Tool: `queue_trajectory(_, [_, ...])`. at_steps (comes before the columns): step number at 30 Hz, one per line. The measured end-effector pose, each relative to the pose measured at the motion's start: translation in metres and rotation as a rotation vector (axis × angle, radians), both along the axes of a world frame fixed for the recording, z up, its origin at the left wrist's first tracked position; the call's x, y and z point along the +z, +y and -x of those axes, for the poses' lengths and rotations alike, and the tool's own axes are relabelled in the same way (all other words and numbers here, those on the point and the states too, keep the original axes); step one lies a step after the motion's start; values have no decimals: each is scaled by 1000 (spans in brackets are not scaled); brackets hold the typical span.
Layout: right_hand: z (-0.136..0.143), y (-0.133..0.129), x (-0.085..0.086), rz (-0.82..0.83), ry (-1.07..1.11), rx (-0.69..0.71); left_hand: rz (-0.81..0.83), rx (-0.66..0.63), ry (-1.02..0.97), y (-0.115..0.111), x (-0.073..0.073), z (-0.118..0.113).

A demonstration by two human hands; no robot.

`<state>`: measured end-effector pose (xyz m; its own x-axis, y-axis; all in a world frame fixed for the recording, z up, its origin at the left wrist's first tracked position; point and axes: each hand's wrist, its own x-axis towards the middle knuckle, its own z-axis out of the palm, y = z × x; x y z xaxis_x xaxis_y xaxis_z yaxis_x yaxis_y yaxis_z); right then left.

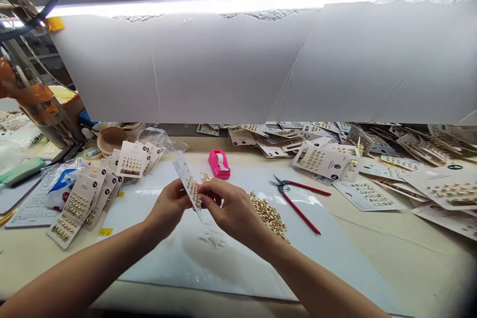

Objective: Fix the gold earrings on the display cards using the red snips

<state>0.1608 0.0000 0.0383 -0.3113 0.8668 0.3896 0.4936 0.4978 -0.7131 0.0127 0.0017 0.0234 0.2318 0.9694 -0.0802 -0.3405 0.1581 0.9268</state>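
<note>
An earring card (186, 179) with rows of small gold pieces is held tilted, nearly edge-on, above the white work mat (149, 263). My left hand (169, 208) grips its left side. The fingers of my right hand (227, 206) are pinched at the gold pieces on the card's right face; whether a loose piece is between them is too small to tell. A pile of gold pieces (268, 213) lies on the mat beside my right wrist, partly hidden by it. Small clear bits (213, 236) are scattered below the hands.
Behind the hands stands a pink tape dispenser (219, 165). Red-handled pliers (294, 198) lie open to the right. Filled cards (367, 195) are heaped along the right and back. More cards (76, 203), papers (32, 208) and a round bowl (112, 140) are at the left.
</note>
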Motion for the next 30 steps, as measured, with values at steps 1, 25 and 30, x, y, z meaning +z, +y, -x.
queue_trajectory(1, [-4,0,2,13,-40,26,16,-19,-24,0,-3,1])
queue_trajectory(25, [-218,56,-89,314,-942,-433,180,-229,-179,14,-37,14])
queue_trajectory(30, [-229,56,-92,274,-925,-457,177,-221,-112,18,-37,15])
